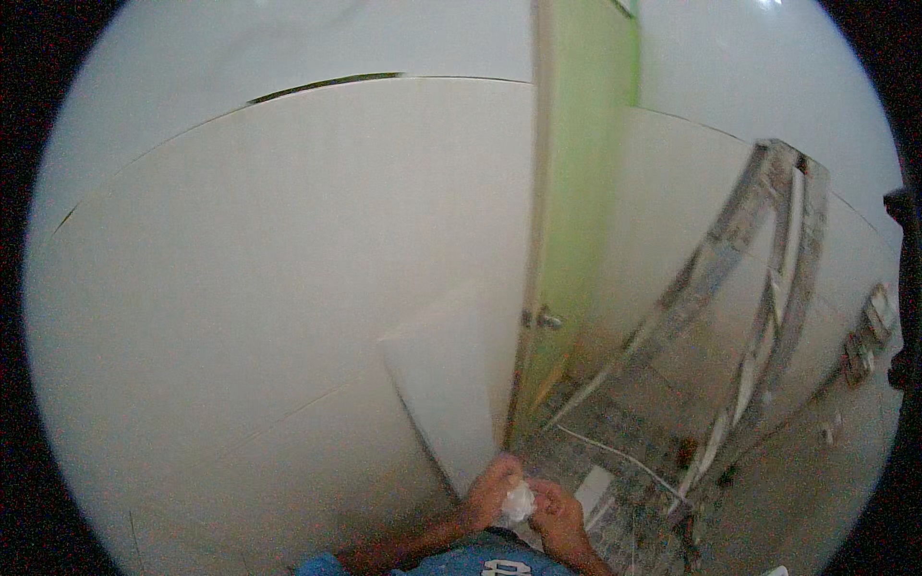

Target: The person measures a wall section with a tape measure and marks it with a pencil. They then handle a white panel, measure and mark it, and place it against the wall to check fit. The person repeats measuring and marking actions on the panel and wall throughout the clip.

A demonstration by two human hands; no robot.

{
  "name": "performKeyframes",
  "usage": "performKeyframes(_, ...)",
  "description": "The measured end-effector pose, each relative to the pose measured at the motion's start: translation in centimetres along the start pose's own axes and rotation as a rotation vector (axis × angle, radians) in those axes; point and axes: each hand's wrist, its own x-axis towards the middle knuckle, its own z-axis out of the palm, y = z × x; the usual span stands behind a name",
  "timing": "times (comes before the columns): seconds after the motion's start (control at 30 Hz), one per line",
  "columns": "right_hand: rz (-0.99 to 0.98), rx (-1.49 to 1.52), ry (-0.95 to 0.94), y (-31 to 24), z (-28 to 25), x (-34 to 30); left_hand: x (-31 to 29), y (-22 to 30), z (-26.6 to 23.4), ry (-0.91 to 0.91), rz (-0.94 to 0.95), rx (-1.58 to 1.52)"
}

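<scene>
Close to my body, at the bottom of the head view, my two hands meet around a small white crumpled object [520,501]; it may be thin plastic or paper, but blur hides its exact kind. My left hand [490,493] grips it from the left with fingers curled. From the other side my right hand [557,514] closes on it, fingertips pinched together. Both forearms come in from the lower edge, over a blue shirt [451,562].
A dusty stepladder [711,254] stands spread at right, a pale cord [615,449] low between its legs. Ahead is a green door [581,192] with a metal knob [549,318]. A white panel [442,384] leans on the left wall. A pale tile piece [594,488] lies on the floor.
</scene>
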Motion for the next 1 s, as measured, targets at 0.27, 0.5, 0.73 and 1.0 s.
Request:
performKeyframes(0.27, -0.176, -0.13, 0.164, 0.0, -6.4, -6.8, -0.9, -1.3, 8.4, -0.219, 0.097, 0.057)
performKeyframes(0.5, -0.065, 0.102, 0.266, -0.4, -5.2, -7.6, 0.4, 1.1, 9.3, -0.429, 0.314, 0.044)
performKeyframes(0.73, 0.036, 0.401, 0.285, 0.2, -5.6, -7.5, 1.4, 2.1, 10.9, -0.414, 0.494, 0.028)
performKeyframes(1.0, 0.075, 0.422, 0.267, 1.8, -4.0, -7.3, 1.9, 2.9, 7.9, -0.372, 0.498, 0.122)
